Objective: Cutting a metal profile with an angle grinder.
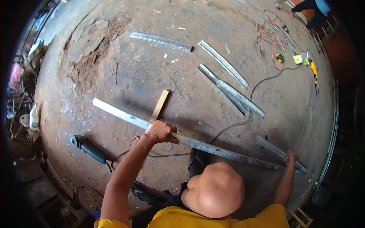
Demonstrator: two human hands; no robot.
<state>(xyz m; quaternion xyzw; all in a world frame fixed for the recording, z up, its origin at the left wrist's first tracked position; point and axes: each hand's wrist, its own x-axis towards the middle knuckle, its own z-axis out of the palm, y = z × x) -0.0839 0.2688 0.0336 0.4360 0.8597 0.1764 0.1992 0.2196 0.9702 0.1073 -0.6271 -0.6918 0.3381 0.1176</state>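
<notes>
Forward reach crossed by long metal bar (201,145)
A gap is left between bar and angle grinder (91,149).

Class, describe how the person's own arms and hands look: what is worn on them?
Short yellow fabric sleeves; the arms below them are bare. The left hand and right hand are gloveless; no watch or bracelet shows.

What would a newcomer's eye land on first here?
Probably the long metal bar slanting across the middle, gripped by the left hand, with the right hand on shorter metal near its right end. Next, likely the grinder lying on the floor at left, and the tangle of red wires at upper right.
</notes>
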